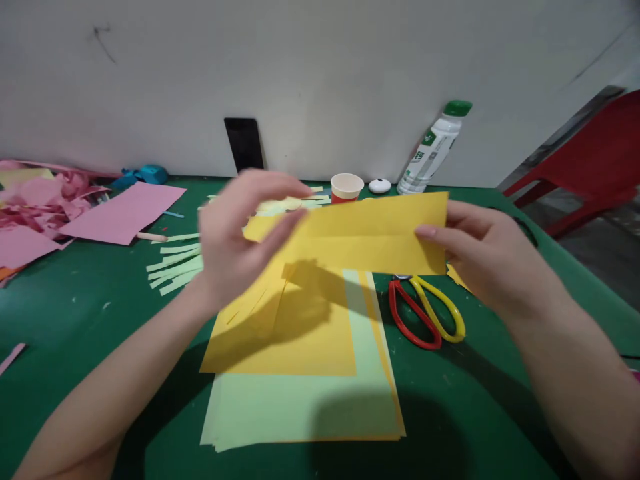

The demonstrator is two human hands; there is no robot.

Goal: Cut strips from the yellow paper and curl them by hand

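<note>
A folded-looking strip of yellow paper (360,233), with a faint crease along its length, is held up above the table. My right hand (487,250) pinches its right end between thumb and fingers. At the left end, my left hand (240,233) has its thumb and forefinger apart, slightly blurred, in front of the paper; no firm grip shows. Below lies a yellow sheet (300,340) on a stack of pale green paper (300,410). Scissors (425,313) with one red and one yellow handle lie right of the stack, their blades hidden.
Fringed green paper (180,263) lies to the left, near a pink sheet (135,212) and crumpled pink paper (55,200). Along the wall are a phone (244,143), a paper cup (347,187), a white case (379,186) and a leaning bottle (434,150). A red chair (590,157) stands right.
</note>
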